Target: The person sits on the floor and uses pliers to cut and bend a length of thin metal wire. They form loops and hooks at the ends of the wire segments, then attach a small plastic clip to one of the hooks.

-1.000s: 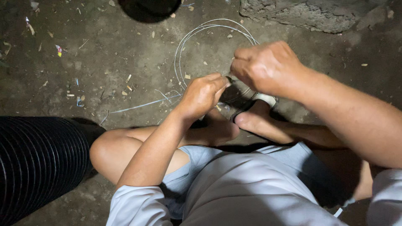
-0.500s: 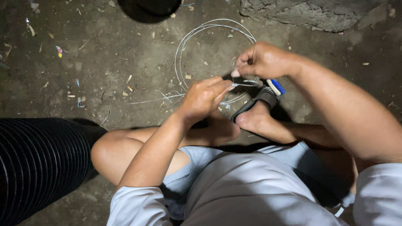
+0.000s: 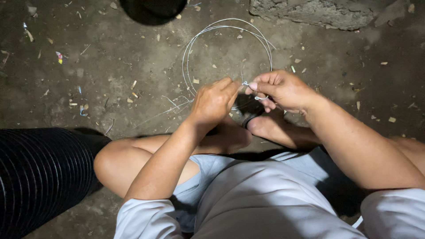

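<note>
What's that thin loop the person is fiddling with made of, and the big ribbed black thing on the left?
The loop looks like bare metal wire: thin, pale grey, shiny, holding a springy coil. The left hand and right hand pinch its ends. The ribbed tube looks like black corrugated plastic with a dull sheen, though rubber is possible.

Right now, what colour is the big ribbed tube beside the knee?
Black ribbed tube, shown best in the head view.

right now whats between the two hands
Head view: only a short bit of thin wire, pinched by the left hand and the right hand; it belongs to the wire coil.
</note>
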